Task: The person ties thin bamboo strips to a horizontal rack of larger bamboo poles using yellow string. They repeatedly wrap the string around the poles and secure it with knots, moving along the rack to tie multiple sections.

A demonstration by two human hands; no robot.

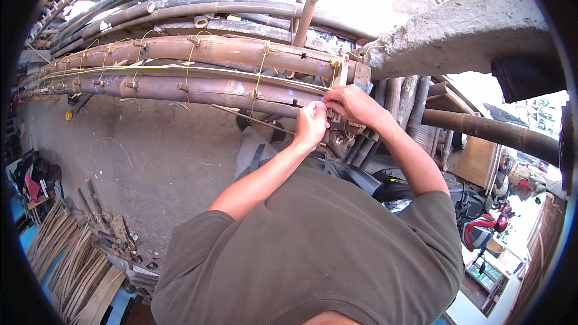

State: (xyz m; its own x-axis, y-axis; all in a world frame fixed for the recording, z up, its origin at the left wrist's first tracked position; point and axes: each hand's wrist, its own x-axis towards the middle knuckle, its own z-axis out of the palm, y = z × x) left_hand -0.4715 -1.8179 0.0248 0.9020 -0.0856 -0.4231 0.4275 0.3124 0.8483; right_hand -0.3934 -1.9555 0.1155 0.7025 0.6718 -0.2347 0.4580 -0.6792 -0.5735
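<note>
Two long bamboo poles lie side by side across the view, the near pole [223, 89] and the far pole [232, 52]. Thin yellow cords [261, 72] cross between them at wooden pegs, and pale slats run along the gap. At the right end of the near pole, my left hand [311, 124] and my right hand [356, 105] meet with fingertips pinched together. Whatever lies between the fingers is too small to make out. Close by my right hand stands a wooden end piece [362, 76], and a loop of yellow cord hangs below that hand.
A concrete beam [463, 33] juts in at the upper right, close to the frame's end. More bamboo poles [217, 7] are stacked behind. A thick pole [494, 127] extends right. Bamboo strips [72, 265] and tools lie at lower left; a motorcycle [421, 186] stands at right.
</note>
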